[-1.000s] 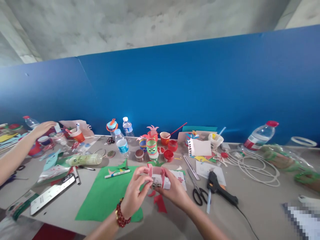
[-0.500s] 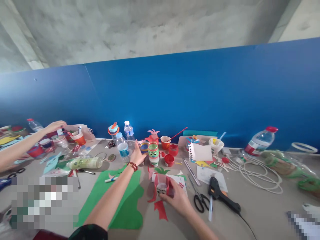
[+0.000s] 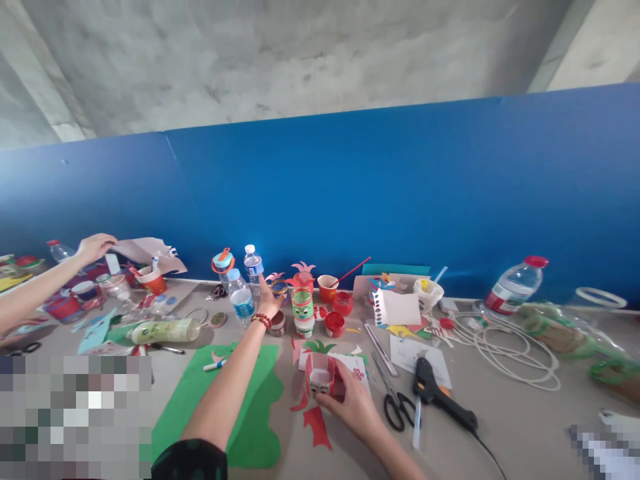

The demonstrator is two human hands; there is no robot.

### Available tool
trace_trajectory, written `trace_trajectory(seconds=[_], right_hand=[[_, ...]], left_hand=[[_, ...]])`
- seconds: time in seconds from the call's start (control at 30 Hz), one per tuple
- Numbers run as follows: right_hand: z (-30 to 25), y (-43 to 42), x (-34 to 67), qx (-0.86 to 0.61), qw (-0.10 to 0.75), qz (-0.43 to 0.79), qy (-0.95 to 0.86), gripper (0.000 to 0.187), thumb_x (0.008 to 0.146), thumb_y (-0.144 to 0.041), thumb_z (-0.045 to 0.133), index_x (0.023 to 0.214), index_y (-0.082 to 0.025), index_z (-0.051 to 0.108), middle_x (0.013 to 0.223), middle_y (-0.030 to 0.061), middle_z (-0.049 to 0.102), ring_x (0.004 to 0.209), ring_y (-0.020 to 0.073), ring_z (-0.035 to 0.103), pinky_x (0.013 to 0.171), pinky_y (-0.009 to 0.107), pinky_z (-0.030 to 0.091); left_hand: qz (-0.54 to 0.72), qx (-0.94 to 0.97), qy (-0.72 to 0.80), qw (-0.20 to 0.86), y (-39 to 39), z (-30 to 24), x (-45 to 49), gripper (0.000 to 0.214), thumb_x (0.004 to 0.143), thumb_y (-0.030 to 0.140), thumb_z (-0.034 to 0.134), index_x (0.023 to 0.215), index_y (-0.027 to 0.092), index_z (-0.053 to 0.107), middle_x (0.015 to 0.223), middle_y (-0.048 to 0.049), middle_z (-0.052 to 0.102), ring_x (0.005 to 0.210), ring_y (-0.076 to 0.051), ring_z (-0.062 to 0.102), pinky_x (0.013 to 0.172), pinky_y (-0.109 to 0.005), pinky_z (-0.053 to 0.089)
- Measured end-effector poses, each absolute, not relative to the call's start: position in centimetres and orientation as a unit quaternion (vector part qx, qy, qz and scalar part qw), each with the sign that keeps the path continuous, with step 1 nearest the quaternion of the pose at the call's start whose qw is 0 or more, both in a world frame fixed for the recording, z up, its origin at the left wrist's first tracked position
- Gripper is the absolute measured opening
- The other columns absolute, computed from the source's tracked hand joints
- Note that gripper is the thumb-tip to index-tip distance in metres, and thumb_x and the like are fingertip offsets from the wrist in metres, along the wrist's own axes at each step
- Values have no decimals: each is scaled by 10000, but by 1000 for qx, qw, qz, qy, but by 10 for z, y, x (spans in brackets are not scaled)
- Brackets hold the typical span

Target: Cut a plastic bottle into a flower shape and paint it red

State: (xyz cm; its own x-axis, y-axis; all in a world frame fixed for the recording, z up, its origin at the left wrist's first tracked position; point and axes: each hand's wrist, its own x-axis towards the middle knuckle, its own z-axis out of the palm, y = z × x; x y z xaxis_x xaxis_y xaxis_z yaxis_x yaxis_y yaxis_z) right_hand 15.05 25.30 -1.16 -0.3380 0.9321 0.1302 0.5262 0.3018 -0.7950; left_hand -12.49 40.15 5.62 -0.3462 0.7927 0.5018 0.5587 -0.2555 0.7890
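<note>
Desk was a grey table (image 3: 540, 427) covered in craft stuff, with a blue partition (image 3: 350, 193) along the back and bare concrete (image 3: 300, 67) above it. A green sheet (image 3: 260, 420) lay flat, partly under the left forearm.

The small red-and-white cup (image 3: 320, 375) sat in the right hand (image 3: 354, 393), thumb at the front and fingers clamped round its right side. The left hand (image 3: 269, 301) was further back, at the blue paint jar (image 3: 280, 287); fingers looked spread, but I couldn't tell if they'd closed on it.

Head count: one green face cup (image 3: 303, 315) standing just right of that jar, two red jars (image 3: 335, 325) right of it, two small water bottles (image 3: 241, 300) left of the left hand, one glue gun (image 3: 435, 393) with one pair of black scissors (image 3: 395, 400) beside it, and one big red-capped bottle (image 3: 515, 288) tilted over. Somebody else's hand (image 3: 97, 247) was at far left.
</note>
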Motion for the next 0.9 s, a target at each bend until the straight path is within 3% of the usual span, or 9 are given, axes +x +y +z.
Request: trace_trajectory(seconds=[0.1, 0.17, 0.23, 0.4, 0.6, 0.67, 0.73, 0.8, 0.9], right_hand=[[-11, 254, 152, -497, 331, 329, -732, 707, 756, -407, 738, 1390, -186, 517, 1347, 173, 638, 1229, 358, 614, 1035, 498, 486], [-10, 256, 152, -497, 343, 321, -730, 700, 763, -402, 734, 1392, -192, 510, 1349, 169, 636, 1227, 349, 615, 1037, 491, 485], [-8, 256, 151, -492, 349, 313, -734, 677, 760, -387, 738, 1375, -203, 526, 1325, 159, 651, 1207, 342, 627, 1024, 482, 495], [-2, 250, 143, -459, 365, 315, -746, 666, 757, -407, 760, 1362, -225, 550, 1301, 141, 668, 1196, 336, 636, 1017, 472, 509], [0, 245, 142, -433, 352, 332, -761, 734, 776, -438, 750, 1426, -211, 495, 1348, 156, 638, 1243, 325, 609, 1042, 474, 498], [-1, 247, 146, -418, 354, 335, -767, 779, 790, -458, 736, 1468, -205, 446, 1390, 172, 605, 1250, 321, 605, 1046, 473, 496], [-1, 249, 150, -419, 353, 331, -768, 747, 825, -466, 696, 1476, -210, 436, 1401, 173, 594, 1219, 310, 624, 1034, 474, 503], [0, 250, 151, -431, 344, 327, -768, 673, 850, -459, 664, 1450, -225, 469, 1372, 157, 615, 1169, 296, 647, 1013, 470, 516], [2, 249, 150, -424, 329, 326, -778, 601, 861, -421, 653, 1413, -232, 506, 1335, 137, 633, 1117, 276, 662, 985, 445, 532]], left_hand=[[568, 556, 599, 96, 363, 58, -114, 837, 825, 350, 699, 1504, 143, 255, 1486, -242, 435, 1397, -371, 435, 1123, -549, 391], [575, 569, 580, 94, 325, 55, -105, 684, 904, 399, 604, 1487, 202, 308, 1535, -187, 392, 1423, -319, 410, 1130, -506, 403], [555, 628, 524, 153, 284, 51, -96, 659, 917, 410, 604, 1491, 251, 322, 1526, -159, 420, 1394, -300, 453, 1111, -495, 430], [436, 697, 438, 364, 223, 37, -82, 865, 774, 444, 783, 1499, 262, 349, 1452, -162, 526, 1317, -321, 540, 1046, -496, 506], [448, 642, 446, 434, 218, 28, -81, 574, 840, 390, 719, 1358, 236, 526, 1398, -133, 593, 1248, -301, 608, 998, -459, 558], [495, 621, 458, 399, 227, 34, -89, 536, 875, 394, 675, 1361, 232, 517, 1360, -126, 623, 1218, -293, 630, 993, -455, 560], [563, 582, 504, 300, 244, 43, -99, 516, 899, 429, 632, 1353, 216, 514, 1313, -129, 648, 1196, -299, 642, 972, -452, 569], [618, 535, 549, 176, 268, 50, -109, 546, 911, 477, 597, 1377, 214, 489, 1343, -140, 619, 1230, -306, 617, 979, -444, 562], [621, 499, 599, 78, 308, 54, -118, 683, 913, 507, 583, 1485, 210, 354, 1424, -182, 549, 1221, -310, 623, 984, -423, 553]])
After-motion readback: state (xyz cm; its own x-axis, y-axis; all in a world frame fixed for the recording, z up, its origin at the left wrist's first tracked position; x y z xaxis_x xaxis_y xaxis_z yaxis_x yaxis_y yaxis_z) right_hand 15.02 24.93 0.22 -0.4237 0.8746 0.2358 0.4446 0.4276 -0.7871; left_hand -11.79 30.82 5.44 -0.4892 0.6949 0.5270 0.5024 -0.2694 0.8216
